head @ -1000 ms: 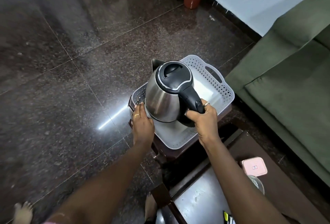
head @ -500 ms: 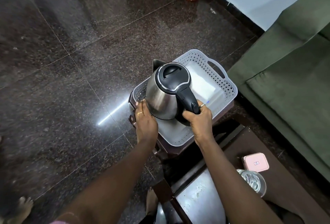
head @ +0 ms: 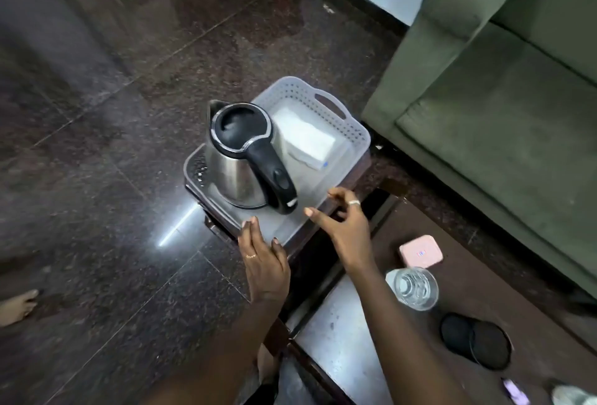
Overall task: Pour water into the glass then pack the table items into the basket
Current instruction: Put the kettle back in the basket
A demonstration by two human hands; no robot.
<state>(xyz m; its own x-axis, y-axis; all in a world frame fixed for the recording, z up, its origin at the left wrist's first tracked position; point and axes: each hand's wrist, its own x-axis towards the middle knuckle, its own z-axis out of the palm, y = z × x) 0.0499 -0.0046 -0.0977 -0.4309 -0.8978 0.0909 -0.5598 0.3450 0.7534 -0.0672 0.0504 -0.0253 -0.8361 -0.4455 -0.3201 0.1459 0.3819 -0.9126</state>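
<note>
Inside the pale grey perforated plastic basket (head: 353, 128), at its near-left end, a stainless-steel kettle (head: 235, 168) stands upright. Its black lid is closed, its spout points away and its black handle is turned toward the person. A folded white cloth or paper (head: 307, 139) lies flat at the basket's far end, just beside the kettle. The basket sits on a small dark brown stool (head: 350, 178), which is mostly hidden beneath it, so only the stool's near edges show.

Neither hand holds the kettle. The left hand (head: 265, 262) reaches to the basket's near rim with straight fingers, a ring on one. Whether the fingertips touch the rim cannot be told. The right hand (head: 345, 227) hovers near the foot of the kettle handle, fingers loosely spread and holding nothing, also with a ring on one.

On the dark brown table (head: 339, 340) to the right stands a clear drinking glass (head: 415, 288) with water in it. A pink rounded-square box (head: 420, 251) lies just beyond the glass, and nearer the person is a black round object (head: 475, 340) whose nature is hard to make out. At the lower right edge, a small purple item (head: 515, 391) and something whitish (head: 575, 396) are cut off by the frame. The kettle hides much of the basket's bottom at its end, and the dark speckled stone floor (head: 97, 178) is blurred toward the upper left.
</note>
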